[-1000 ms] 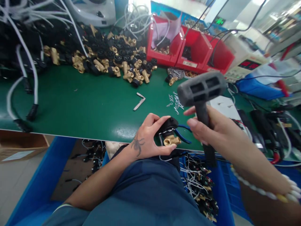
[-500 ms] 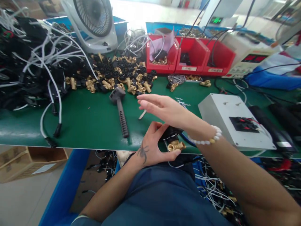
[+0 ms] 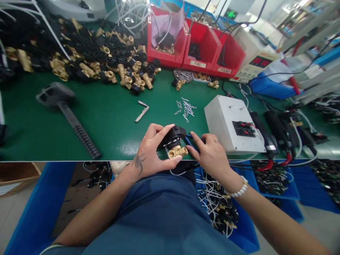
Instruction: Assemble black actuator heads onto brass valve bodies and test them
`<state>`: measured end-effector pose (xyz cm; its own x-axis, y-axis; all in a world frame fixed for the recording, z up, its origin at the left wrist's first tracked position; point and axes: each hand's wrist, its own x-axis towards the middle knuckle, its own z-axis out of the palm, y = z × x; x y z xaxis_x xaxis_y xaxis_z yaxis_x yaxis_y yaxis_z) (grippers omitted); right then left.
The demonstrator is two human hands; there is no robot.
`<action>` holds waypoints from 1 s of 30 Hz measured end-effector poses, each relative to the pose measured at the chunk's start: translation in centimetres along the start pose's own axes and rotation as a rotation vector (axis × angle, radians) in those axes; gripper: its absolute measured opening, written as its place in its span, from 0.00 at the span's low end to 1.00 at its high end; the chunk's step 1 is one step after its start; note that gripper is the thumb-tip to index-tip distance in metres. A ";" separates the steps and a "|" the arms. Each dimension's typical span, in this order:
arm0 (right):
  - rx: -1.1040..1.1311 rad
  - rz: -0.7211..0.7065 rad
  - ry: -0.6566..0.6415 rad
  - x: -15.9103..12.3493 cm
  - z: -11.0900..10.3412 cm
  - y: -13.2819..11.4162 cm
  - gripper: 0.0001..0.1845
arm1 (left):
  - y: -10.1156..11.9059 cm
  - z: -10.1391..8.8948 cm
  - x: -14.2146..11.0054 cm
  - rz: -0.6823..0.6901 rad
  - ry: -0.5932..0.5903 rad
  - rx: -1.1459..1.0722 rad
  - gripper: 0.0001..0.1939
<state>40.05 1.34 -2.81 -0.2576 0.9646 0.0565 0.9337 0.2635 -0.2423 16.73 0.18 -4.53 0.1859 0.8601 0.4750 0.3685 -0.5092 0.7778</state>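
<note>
My left hand (image 3: 152, 152) grips a brass valve (image 3: 178, 152) with a black housing (image 3: 175, 134) on top, fingers over the housing and thumb against the brass. A thin white wire hangs below it. To its right is my right hand (image 3: 212, 154), thumb and index finger apart on either side of a blue handle-like piece (image 3: 189, 140), partly hidden behind the valve. Whether the fingers touch that piece, I cannot tell. Beyond the hands lie several small metal clips (image 3: 188, 109) and a small L-shaped metal piece (image 3: 142, 111).
A black mallet (image 3: 77, 124) lies on the green bench (image 3: 117, 117) at left. Brass valves (image 3: 122, 72) are heaped at the back, beside red bins (image 3: 200, 58). A grey box (image 3: 233, 124) with terminals stands right. Blue crates (image 3: 245, 223) sit below the bench edge.
My right hand has come down from above the valve to its right side, by the blue piece. My left hand keeps its hold. The view has shifted right and down.
</note>
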 end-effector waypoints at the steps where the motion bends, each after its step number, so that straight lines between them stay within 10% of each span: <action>1: 0.117 0.042 -0.002 0.3 -0.3 0.0 0.39 | 0.0 0.0 0.0 0.000 0.000 0.007 0.36; 7: 0.926 0.104 -0.137 1.2 -5.1 -0.9 0.35 | 0.0 -0.1 0.0 0.010 -0.005 0.022 0.36; 11: 1.195 0.028 0.174 0.4 -8.3 -2.4 0.23 | 0.0 0.0 0.1 0.024 0.012 0.004 0.35; 14: 1.084 -0.062 0.306 -0.4 -8.0 -2.7 0.17 | 0.0 0.0 0.1 0.027 0.020 -0.007 0.35; 20: 0.226 -0.333 0.026 -0.8 -6.5 -2.3 0.12 | 0.0 0.1 0.0 0.019 -0.003 0.004 0.37; 26: 0.427 -0.252 0.714 -0.5 -6.9 -3.3 0.10 | -0.1 0.1 0.0 0.025 0.004 -0.011 0.36; 30: 0.032 -0.451 0.264 -0.6 -6.2 -2.8 0.13 | 0.0 -0.2 0.1 0.032 -0.015 -0.009 0.37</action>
<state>39.13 0.07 3.82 -0.5568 0.7262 0.4032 0.7356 0.6566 -0.1667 16.62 0.28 -4.40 0.2113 0.8439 0.4931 0.3539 -0.5363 0.7663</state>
